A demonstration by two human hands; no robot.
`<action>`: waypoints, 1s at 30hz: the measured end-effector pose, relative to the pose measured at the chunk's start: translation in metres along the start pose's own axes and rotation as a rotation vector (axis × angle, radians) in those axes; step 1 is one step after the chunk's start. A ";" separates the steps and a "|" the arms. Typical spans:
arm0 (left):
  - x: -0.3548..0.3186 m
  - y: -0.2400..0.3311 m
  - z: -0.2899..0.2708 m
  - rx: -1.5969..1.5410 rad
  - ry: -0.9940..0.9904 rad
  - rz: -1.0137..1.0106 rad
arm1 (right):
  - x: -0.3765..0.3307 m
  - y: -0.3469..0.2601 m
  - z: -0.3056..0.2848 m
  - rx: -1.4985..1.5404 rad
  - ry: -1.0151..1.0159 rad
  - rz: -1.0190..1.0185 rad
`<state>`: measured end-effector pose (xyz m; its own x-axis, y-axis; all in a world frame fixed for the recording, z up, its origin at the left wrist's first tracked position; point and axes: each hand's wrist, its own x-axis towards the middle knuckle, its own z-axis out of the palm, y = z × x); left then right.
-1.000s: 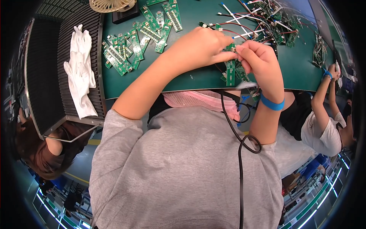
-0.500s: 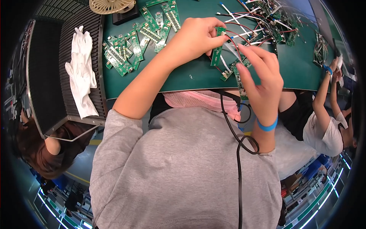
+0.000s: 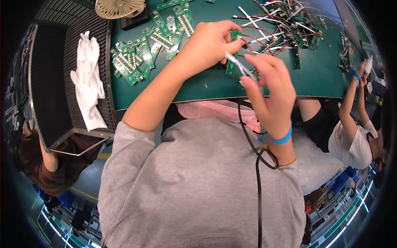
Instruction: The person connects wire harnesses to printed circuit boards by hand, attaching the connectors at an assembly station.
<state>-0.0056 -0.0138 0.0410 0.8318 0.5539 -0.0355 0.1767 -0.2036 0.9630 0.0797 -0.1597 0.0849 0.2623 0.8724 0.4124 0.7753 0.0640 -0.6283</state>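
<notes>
Two bare hands work at upper centre, a left hand (image 3: 217, 43) and a right hand (image 3: 273, 89), with one green board (image 3: 230, 68) between them. At upper left: one fan (image 3: 120, 6), one ribbed black rack (image 3: 66, 109), apparently two overlapping white gloves (image 3: 88, 78), and at least ten loose boards (image 3: 147, 53). Blue wristbands (image 3: 283, 137): two. The wired boards (image 3: 298, 37), upper right, are too tangled to count.

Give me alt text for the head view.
A person's left hand holds a slim green circuit board over a green workbench; right hand hovers open by a blurred white strip. Loose boards lie left, wired boards right.
</notes>
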 end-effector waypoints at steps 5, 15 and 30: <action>-0.005 -0.002 0.001 0.043 0.041 -0.038 | -0.002 0.007 0.015 -0.121 0.011 -0.068; -0.004 -0.002 -0.001 -0.170 0.015 -0.119 | -0.003 0.007 -0.002 0.321 0.082 0.223; -0.007 0.004 0.002 -0.459 -0.020 0.045 | -0.004 0.038 -0.020 1.011 -0.230 0.764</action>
<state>-0.0097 -0.0202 0.0443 0.8439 0.5365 0.0082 -0.1075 0.1540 0.9822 0.1199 -0.1710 0.0724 0.2616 0.9068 -0.3304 -0.3308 -0.2374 -0.9134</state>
